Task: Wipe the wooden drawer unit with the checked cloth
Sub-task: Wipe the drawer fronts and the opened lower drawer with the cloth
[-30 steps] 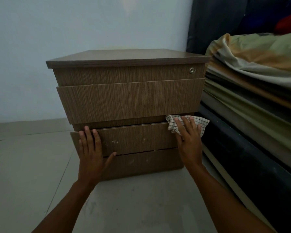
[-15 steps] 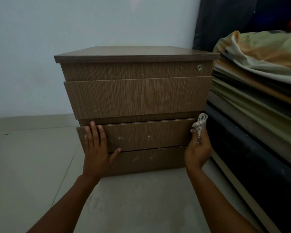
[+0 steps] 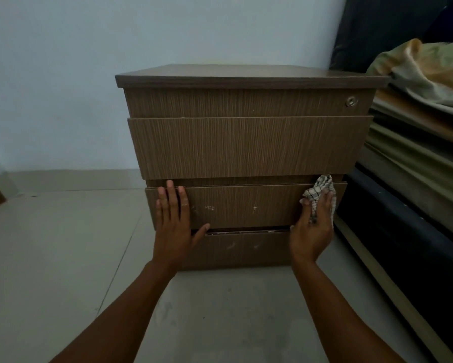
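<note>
One brown wooden drawer unit (image 3: 249, 142), one white checked cloth (image 3: 319, 192), two bare hands, left hand (image 3: 174, 226) and right hand (image 3: 312, 231), and one round metal lock (image 3: 351, 101).

No legible text, labels, brands or numbers anywhere. Drawer unit (image 3: 246, 148) fronts: plain wood grain, a few pale scuffs, no lettering. Cloth (image 3: 318, 191): checked pattern only, no print.

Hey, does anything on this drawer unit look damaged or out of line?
Yes. The third drawer front carries whitish scuffs, and the bottom panel has a few too. The gap between them looks uneven and chipped. The cloth in the right hand sits at that drawer's right end.
</note>
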